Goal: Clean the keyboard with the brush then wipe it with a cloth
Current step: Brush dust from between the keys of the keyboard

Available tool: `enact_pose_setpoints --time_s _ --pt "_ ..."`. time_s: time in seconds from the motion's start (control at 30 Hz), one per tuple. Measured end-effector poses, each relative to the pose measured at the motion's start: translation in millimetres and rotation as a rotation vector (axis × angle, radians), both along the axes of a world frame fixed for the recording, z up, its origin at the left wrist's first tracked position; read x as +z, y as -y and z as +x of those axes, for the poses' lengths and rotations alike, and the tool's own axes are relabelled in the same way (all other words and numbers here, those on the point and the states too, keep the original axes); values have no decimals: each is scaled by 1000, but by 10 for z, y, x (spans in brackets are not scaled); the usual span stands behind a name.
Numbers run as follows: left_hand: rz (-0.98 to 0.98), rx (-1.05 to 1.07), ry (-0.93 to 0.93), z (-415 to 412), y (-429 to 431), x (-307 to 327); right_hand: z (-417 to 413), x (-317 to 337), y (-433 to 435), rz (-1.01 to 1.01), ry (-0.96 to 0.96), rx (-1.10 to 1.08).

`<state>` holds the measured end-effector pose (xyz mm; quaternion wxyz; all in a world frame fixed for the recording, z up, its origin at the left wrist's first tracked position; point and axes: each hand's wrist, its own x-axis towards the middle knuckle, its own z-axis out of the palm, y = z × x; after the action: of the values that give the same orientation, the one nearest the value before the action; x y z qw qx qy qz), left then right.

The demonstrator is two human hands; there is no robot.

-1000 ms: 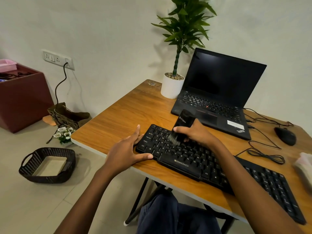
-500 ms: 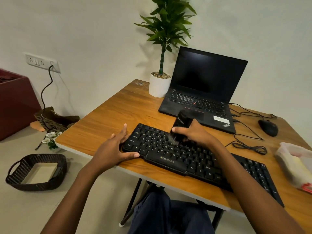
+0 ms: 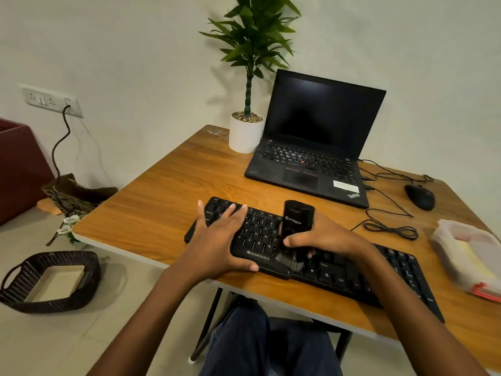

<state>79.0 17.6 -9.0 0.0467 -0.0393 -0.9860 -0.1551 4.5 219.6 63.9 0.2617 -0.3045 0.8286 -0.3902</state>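
Whereas a second ago the brush (image 3: 296, 221) worked the upper key rows, its bristles (image 3: 285, 259) now sit at the front edge of the keyboard (image 3: 352, 275), which lies on the bench (image 3: 162, 202). Right hand (image 3: 329, 237) grips the brush body; left hand (image 3: 217, 245), fingers (image 3: 233, 211) spread flat, has moved onto the left keys. Brushing likely mid-pass; wiping not begun.

Location type: desk workstation in a home or small office. Indicators: wooden desk (image 3: 162, 207) at centre frame carrying an open laptop (image 3: 311, 147), external keyboard (image 3: 257, 232) and wired mouse (image 3: 419, 197). Potted plant (image 3: 245, 131), top centre. Wall socket panel (image 3: 51, 100), upper left. Woven basket (image 3: 48, 280) on floor, lower left.
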Motion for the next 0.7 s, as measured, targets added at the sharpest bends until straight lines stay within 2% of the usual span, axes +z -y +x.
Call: enact_pose_setpoints --time_s 0.13,0.27,0.37,0.57,0.7 --pt "-45 -27 -1 -69 -150 -38 47 54 -66 11 -5 11" --pt "-32 -53 -82 -76 -85 -97 192 -129 232 -140 -81 113" --pt "-27 -34 -106 -39 5 -116 250 -224 368 -196 -92 93" --pt "-111 -3 -45 -21 63 -80 191 -98 -261 -8 -35 14" --pt "-118 -35 -12 -70 19 -64 218 -60 -874 33 10 -208"
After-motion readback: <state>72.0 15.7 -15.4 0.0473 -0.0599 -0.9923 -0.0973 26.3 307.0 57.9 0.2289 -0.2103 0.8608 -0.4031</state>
